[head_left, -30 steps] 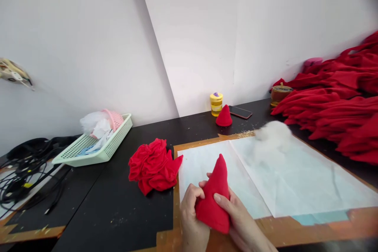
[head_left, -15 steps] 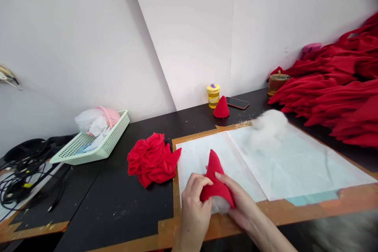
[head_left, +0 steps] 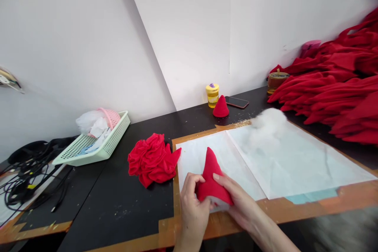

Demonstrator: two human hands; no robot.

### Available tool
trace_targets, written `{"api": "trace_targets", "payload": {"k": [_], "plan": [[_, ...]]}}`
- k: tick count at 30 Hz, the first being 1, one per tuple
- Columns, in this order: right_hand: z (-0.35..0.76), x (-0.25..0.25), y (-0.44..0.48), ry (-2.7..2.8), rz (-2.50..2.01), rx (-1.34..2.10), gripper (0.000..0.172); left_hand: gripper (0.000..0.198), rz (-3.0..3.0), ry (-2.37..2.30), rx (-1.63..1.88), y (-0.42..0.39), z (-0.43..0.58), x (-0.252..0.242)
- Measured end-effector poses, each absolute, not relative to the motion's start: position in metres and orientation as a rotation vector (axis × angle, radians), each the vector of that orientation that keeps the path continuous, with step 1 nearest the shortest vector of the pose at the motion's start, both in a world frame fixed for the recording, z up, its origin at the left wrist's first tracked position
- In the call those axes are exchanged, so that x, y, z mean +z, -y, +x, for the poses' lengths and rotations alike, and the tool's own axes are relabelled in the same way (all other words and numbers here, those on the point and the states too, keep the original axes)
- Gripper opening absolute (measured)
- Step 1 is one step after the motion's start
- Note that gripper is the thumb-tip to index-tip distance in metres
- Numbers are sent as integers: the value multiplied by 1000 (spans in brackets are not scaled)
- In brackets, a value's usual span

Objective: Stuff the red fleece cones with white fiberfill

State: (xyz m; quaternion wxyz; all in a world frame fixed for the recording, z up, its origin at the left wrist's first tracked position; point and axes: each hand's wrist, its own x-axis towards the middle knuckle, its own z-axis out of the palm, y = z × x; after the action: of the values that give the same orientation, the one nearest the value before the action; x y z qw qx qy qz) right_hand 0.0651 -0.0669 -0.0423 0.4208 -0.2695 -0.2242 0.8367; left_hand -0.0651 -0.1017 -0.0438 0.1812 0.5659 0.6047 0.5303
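Between both hands is a small red cone-shaped felt hat [head_left: 213, 177], its tip pointing up and away from me. White stuffing [head_left: 219, 201] shows at its wide lower opening. My left hand [head_left: 193, 204] grips the rim on the left, thumb near the opening. On the right side my right hand [head_left: 236, 197] holds the hat, thumb across the red fabric, other fingers partly hidden underneath. Below the hat lies a white sheet [head_left: 203, 153]. A loose clump of white fiberfill [head_left: 267, 126] rests on that sheet farther back.
A heap of red fabric pieces [head_left: 153, 159] lies left of the sheet. Behind stand a red cone [head_left: 221, 107], a yellow-lidded jar [head_left: 212, 96] and a phone [head_left: 237, 102]. A large red fabric pile [head_left: 339, 90] fills the right. Left are a green basket [head_left: 115, 141] and black cables [head_left: 32, 177].
The hat has shifted slightly left, and its lower edge looks spread a little wider. Both hands keep their hold on it. The view has turned very slightly.
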Motion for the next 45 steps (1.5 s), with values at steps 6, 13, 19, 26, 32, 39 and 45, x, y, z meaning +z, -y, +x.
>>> {"api": "trace_targets", "payload": {"k": [6,13,19,26,32,39,45], "plan": [[78,-49,59,1044,-855,1669,60,46,1483,-1428,1428,118,-84,-48],[65,-61,67,1614,-945,1219,83,55,883,-1324,1492,105,-78,-33],[89,-68,71,1749,-811,1214,58,57,454,-920,1615,93,-78,-39],[86,-61,63,1661,-799,996,55,54,275,-579,1511,100,-86,-28],[59,-48,59,1716,-682,775,33,56,299,-741,1494,108,-68,-32],[65,-55,56,1757,-618,691,26,67,586,-840,1431,121,-65,-44],[92,-62,67,2050,-569,908,53,70,593,-924,1439,124,-86,-41]]}}
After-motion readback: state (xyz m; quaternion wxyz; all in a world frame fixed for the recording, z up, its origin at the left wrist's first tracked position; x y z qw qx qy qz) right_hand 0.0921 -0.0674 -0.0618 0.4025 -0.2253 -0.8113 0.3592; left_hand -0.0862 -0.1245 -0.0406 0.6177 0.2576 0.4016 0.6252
